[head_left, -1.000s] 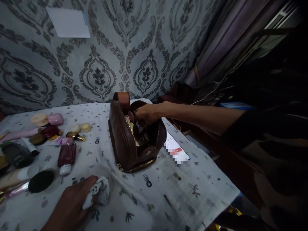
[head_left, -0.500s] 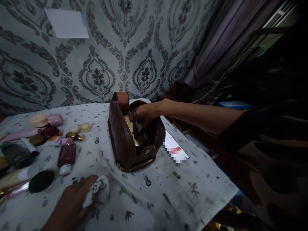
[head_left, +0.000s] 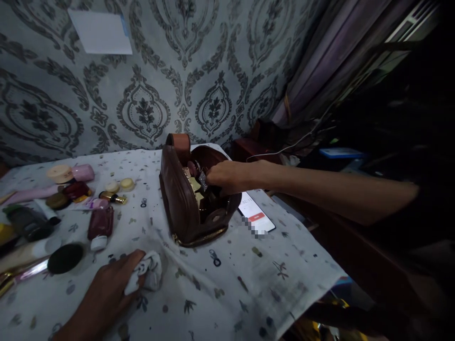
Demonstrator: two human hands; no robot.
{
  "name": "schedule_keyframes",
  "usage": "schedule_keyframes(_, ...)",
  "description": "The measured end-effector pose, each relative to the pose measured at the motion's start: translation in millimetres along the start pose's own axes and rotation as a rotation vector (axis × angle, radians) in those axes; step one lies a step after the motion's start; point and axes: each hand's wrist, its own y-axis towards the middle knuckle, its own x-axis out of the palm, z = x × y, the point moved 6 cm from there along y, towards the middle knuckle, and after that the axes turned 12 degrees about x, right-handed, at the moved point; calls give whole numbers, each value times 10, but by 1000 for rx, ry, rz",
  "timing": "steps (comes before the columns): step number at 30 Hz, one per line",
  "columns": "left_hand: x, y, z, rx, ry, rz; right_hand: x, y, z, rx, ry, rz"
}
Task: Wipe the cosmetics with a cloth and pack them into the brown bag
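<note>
Head view: at the near left, a crumpled white cloth is kept bunched under the curled fingers of the left hand on the tablecloth. Further right, the right hand has been drawn from deep in the open brown pouch toward its right rim, fingertips pressed together on a small dark item, so something appears to be coming out

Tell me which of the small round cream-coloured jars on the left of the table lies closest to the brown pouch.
The small cream jar beside the gold-capped tube. Its twin sits just left of it, and the larger peach-lidded jar lies farther left, all away from the brown pouch.
</note>
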Motion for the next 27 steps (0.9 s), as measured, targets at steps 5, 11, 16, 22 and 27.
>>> schedule_keyframes(5, 17, -37, -21, -5, -18, 14, 34, -29, 6, -60, -126, -18)
schedule_keyframes(11, 19, -42, -42, -45, -44, 19, 63, -9, 28, -23, -127, 6)
schedule_keyframes(16, -9, -21, -12, 16, -24, 61, 54, 16, -22, 13, -142, -48)
schedule_keyframes(22, 4, -31, -24, -13, -14, 31, 41, 21, -7, 0, -113, -63)
schedule_keyframes(27, 40, -59, -47, -38, -27, 16, -118, -11, 8, -34, -66, 46)
